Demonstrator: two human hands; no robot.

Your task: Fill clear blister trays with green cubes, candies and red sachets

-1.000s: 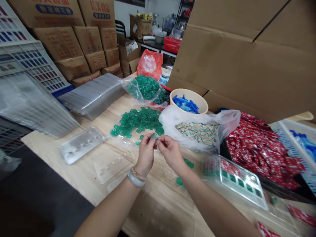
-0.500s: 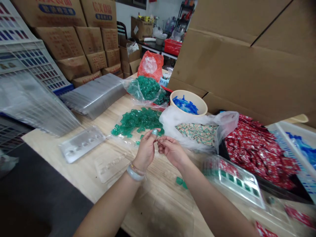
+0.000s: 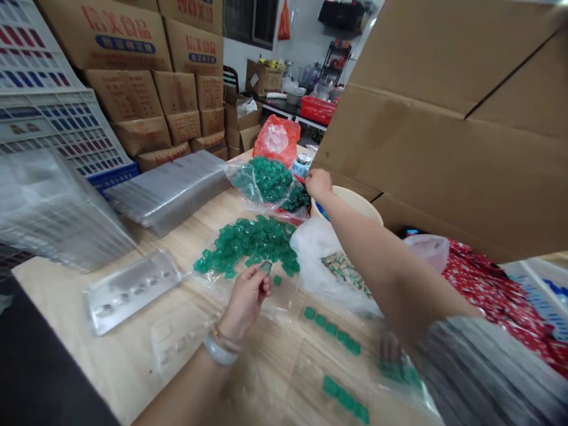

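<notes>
My left hand (image 3: 245,297) is closed in a pinch on a small greenish piece (image 3: 265,267), just in front of a loose pile of green pieces (image 3: 255,239). Stretched out to the back, my right hand (image 3: 318,183) has its fingers drawn together beside a labelled tub (image 3: 302,165), at the rim of the cream bowl (image 3: 355,204). What it grips, if anything, is hidden. Clear trays hold rows of green pieces (image 3: 331,328) below my right forearm. An unfilled clear tray (image 3: 133,290) lies left of my left hand.
Behind the pile sits a bag of green pieces (image 3: 268,177). A white bag (image 3: 310,242) with small packets is under my right arm. Red packets (image 3: 488,296) fill the right side. Stacked clear trays (image 3: 173,183) stand left, and a cardboard sheet (image 3: 444,130) rises behind the bowl.
My hands have parted. The right one has gone up and back to the bowl's rim, while the left has moved slightly down and left, still pinching the small piece. The camera view has shifted.
</notes>
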